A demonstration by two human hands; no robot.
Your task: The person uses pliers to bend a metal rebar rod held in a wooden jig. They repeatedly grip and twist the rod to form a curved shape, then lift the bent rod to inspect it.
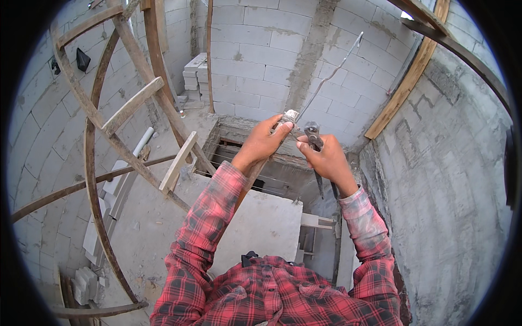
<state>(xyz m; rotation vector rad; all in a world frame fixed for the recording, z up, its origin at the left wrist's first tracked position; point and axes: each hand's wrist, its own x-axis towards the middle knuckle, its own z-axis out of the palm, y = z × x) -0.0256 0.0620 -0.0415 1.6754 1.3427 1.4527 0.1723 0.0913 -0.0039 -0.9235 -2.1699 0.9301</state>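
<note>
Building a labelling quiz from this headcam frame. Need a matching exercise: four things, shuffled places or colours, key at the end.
Things:
1. Dark pincers
2. Bent wire
3. Wooden ladder
4. Checked shirt

Places, colours:
A. Red and black, at the bottom of the picture
B. Left side of the picture, rungs showing
C. In the right hand
D. Grey, slanting toward the upper right

Pairs: 1-C, 2-D, 3-B, 4-A
</note>
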